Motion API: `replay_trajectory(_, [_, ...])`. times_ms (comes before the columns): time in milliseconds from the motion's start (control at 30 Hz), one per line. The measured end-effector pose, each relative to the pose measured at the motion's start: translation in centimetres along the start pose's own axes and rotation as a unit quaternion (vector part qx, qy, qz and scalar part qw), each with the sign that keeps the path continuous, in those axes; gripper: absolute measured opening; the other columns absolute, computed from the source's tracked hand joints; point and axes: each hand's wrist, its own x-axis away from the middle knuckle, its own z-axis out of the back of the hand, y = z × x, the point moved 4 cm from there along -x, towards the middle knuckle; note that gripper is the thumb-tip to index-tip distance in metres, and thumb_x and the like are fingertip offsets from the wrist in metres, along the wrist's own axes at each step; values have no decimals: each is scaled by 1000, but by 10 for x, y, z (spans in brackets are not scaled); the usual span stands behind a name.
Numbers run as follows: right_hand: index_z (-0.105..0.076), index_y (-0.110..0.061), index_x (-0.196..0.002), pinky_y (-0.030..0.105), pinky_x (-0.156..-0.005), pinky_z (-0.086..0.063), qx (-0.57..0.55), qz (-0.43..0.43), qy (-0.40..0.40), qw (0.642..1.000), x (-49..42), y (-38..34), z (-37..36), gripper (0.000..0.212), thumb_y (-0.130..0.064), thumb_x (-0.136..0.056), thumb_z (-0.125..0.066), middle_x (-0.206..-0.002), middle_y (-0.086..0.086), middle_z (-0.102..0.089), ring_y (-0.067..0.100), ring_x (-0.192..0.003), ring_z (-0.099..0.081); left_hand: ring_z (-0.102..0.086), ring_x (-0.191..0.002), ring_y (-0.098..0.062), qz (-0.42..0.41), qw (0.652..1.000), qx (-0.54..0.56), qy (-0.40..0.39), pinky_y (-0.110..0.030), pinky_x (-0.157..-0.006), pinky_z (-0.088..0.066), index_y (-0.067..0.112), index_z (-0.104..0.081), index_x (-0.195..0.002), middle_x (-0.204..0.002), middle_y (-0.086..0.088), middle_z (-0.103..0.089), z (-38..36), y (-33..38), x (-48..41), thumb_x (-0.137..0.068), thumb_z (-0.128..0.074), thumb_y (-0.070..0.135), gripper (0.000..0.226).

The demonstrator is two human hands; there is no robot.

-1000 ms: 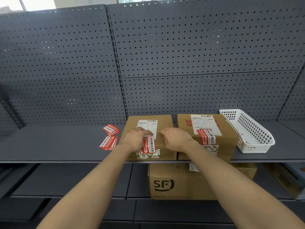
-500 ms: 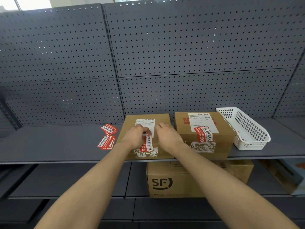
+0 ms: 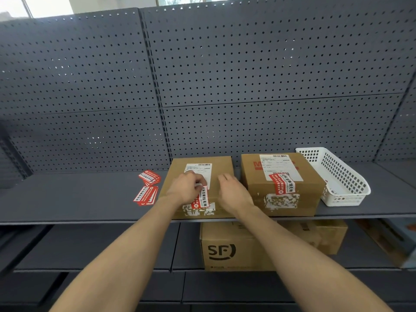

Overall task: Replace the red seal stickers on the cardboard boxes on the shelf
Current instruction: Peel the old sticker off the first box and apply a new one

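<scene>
Left hand (image 3: 186, 188) curled over top of red seal sticker (image 3: 202, 200) on shelf's (image 3: 67, 199) left cardboard box (image 3: 222, 167), grip unclear; right hand (image 3: 234, 194) loosely curled on box, holding nothing. "SF" box (image 3: 225, 251) below.

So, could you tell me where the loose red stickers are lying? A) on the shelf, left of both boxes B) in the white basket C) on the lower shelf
A: the loose red stickers lie on the grey shelf, just left of the left box.
</scene>
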Motion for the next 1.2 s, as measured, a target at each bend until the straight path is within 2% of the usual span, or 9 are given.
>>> replay_trajectory(133, [-60,-9,-140,38,-102,-56,-34,-14,-23,999,-9,-9,-6,44,-3,-97,-58,-135,8,-63,26,-124,-60,-65,-111,-23,0,1000,1,17,-43,-96,-57,37,-77,-114,-124,-1,-66,0,1,-1,-105,-63,29,18])
replay_trajectory(333, [-60,-5,-139,37,-108,-48,-36,-13,-35,999,-9,-8,-14,44,2,-96,-52,-138,14,-63,30,-130,-56,-65,-113,-24,5,1000,2,21,-45,-100,-54,38,-77,-110,-122,1,-67,-2,0,-1,-102,-65,29,17])
replay_trajectory(467, [-61,-4,-137,38,-108,-50,-49,-14,-42,998,-11,-8,-16,43,2,-96,-53,-136,13,-63,31,-129,-56,-66,-106,-22,23,999,19,37,-47,-100,-53,38,-77,-97,-110,7,-69,-2,-2,-2,-100,-63,30,15])
replay_trajectory(700, [-72,-16,-103,30,-84,-53,-119,-33,0,992,-20,-9,-13,10,-21,-99,-63,-107,0,-65,19,-102,-63,-66,-108,-24,37,998,2,54,-45,-101,-46,35,-75,-100,-114,5,-68,-7,-3,-8,-103,-61,33,15])
replay_trajectory(867, [-74,-18,-94,38,-87,-57,-125,-55,10,991,-21,-14,-20,12,-21,-101,-65,-107,1,-65,22,-101,-62,-67,-108,-24,37,998,-8,53,-44,-103,-45,35,-75,-99,-116,6,-69,-7,-3,-9,-103,-62,34,13])
replay_trajectory(967, [-66,-22,-86,40,-85,-57,-136,-66,17,988,-21,-14,-21,15,-21,-101,-63,-103,0,-62,24,-102,-61,-68,-105,-20,31,999,11,39,-45,-104,-49,36,-71,-100,-111,12,-70,-2,-7,-8,-103,-65,34,8])
replay_trajectory(1067, [-65,-22,-87,39,-85,-57,-134,-77,16,988,-22,-14,-22,13,-23,-100,-64,-104,-1,-61,24,-104,-61,-69,-111,-16,35,998,41,12,-40,-104,-54,36,-71,-108,-117,11,-75,3,-15,-6,-102,-71,32,8])
replay_trajectory(1167, [-71,-18,-101,37,-87,-58,-142,-86,14,986,-24,-16,-21,7,-24,-98,-69,-110,-1,-63,23,-107,-62,-71,-106,-14,44,998,52,4,-37,-100,-57,37,-72,-91,-110,12,-77,4,-16,-5,-99,-71,26,14])
replay_trajectory(1200, [-71,-19,-109,38,-90,-58,-142,-84,12,986,-25,-17,-20,14,-26,-97,-71,-114,-1,-65,23,-108,-62,-71,-103,-14,48,998,50,9,-36,-98,-57,36,-71,-86,-106,13,-77,3,-15,-5,-99,-70,24,18])
